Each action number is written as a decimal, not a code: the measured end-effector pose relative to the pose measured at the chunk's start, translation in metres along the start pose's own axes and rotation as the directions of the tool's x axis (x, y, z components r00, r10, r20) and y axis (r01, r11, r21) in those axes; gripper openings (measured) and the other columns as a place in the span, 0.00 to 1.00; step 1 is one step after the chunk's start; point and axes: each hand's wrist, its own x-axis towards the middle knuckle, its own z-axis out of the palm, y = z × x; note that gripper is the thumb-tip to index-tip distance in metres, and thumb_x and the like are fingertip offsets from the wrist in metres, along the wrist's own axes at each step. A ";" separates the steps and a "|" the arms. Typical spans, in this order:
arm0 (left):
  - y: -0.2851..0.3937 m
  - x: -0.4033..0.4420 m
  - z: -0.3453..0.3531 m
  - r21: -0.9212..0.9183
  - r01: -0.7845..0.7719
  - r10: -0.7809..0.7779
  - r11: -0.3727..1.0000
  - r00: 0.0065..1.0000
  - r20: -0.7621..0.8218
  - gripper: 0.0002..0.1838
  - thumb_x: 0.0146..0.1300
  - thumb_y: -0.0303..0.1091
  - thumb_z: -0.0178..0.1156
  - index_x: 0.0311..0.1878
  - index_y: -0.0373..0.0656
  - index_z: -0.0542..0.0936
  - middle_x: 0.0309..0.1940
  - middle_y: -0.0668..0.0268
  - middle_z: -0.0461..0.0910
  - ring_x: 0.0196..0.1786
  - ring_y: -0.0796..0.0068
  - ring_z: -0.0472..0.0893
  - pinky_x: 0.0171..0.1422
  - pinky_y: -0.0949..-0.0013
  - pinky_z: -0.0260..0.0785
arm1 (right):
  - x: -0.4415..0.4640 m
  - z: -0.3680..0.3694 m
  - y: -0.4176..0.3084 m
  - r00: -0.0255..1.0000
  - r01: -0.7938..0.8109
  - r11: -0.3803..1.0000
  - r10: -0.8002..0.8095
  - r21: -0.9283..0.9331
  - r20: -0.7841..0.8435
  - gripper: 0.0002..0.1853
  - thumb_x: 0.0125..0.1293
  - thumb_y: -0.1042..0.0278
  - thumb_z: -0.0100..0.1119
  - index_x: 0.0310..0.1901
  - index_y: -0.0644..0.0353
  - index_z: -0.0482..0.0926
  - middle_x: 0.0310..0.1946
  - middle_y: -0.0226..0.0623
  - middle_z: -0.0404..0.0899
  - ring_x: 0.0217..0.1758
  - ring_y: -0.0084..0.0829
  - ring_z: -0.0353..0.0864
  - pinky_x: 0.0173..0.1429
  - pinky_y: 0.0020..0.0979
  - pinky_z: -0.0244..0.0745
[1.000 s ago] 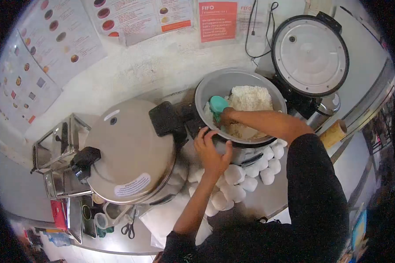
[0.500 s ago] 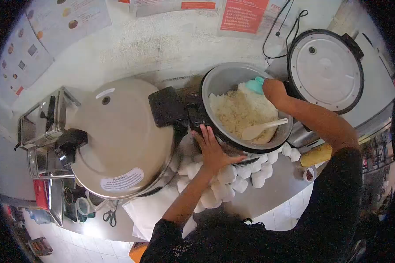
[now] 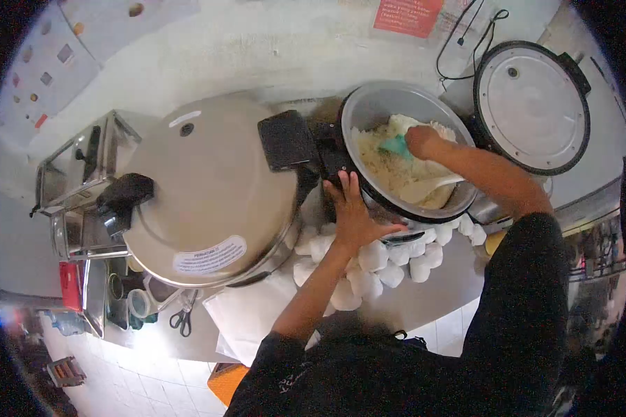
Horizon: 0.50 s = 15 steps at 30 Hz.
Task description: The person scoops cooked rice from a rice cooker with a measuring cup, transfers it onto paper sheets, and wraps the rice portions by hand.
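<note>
My right hand (image 3: pixel 424 142) is closed round a teal scoop (image 3: pixel 396 146), whose bowl lies in the rice (image 3: pixel 382 163) inside the open grey pot (image 3: pixel 374 97) of a rice cooker. A white paddle (image 3: pixel 424 187) rests in the pot near its front right. My left hand (image 3: pixel 355 215) has its fingers spread against the cooker's front left outer side and holds nothing. Below the cooker are several white wrapped bundles (image 3: pixel 373 257). The cooker's round lid (image 3: pixel 532 104) stands open at the right.
A second large cooker with a closed lid (image 3: pixel 215 181) stands on the left. Metal racks (image 3: pixel 83 160), scissors (image 3: pixel 182 320), small containers (image 3: pixel 139 303) and white sheets (image 3: pixel 250 309) are around it. A black cable (image 3: pixel 490 42) hangs on the wall.
My right hand has moved the scoop from the pot's left side to the back right, then down and left into the rice. My left hand stays at the cooker's side. The view has shifted.
</note>
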 end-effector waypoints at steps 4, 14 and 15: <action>0.003 0.000 -0.003 0.019 0.017 -0.017 1.000 0.999 0.029 0.86 0.25 0.77 0.71 0.74 0.34 0.27 0.76 0.50 0.20 0.73 0.28 0.19 0.73 0.29 0.23 | -0.013 -0.020 -0.042 0.989 0.114 0.993 -0.112 -0.022 0.102 0.11 0.59 0.66 0.57 0.30 0.64 0.85 0.34 0.50 0.84 0.36 0.45 0.85 0.41 0.43 0.79; 0.026 0.001 -0.019 0.110 -0.060 0.058 0.992 0.998 0.022 0.81 0.34 0.75 0.70 0.74 0.34 0.29 0.74 0.38 0.28 0.74 0.28 0.25 0.72 0.28 0.21 | -0.138 -0.040 0.005 0.917 0.211 0.806 -0.359 0.554 0.173 0.23 0.71 0.52 0.49 0.37 0.67 0.83 0.25 0.47 0.81 0.22 0.37 0.79 0.30 0.37 0.75; 0.030 -0.001 -0.026 0.204 -0.280 0.285 0.938 0.958 0.005 0.67 0.43 0.69 0.69 0.72 0.29 0.46 0.71 0.38 0.46 0.74 0.30 0.40 0.74 0.31 0.30 | -0.149 -0.041 0.018 0.931 0.150 0.731 -0.331 0.665 0.154 0.23 0.71 0.52 0.47 0.39 0.66 0.83 0.25 0.45 0.81 0.21 0.34 0.78 0.28 0.34 0.74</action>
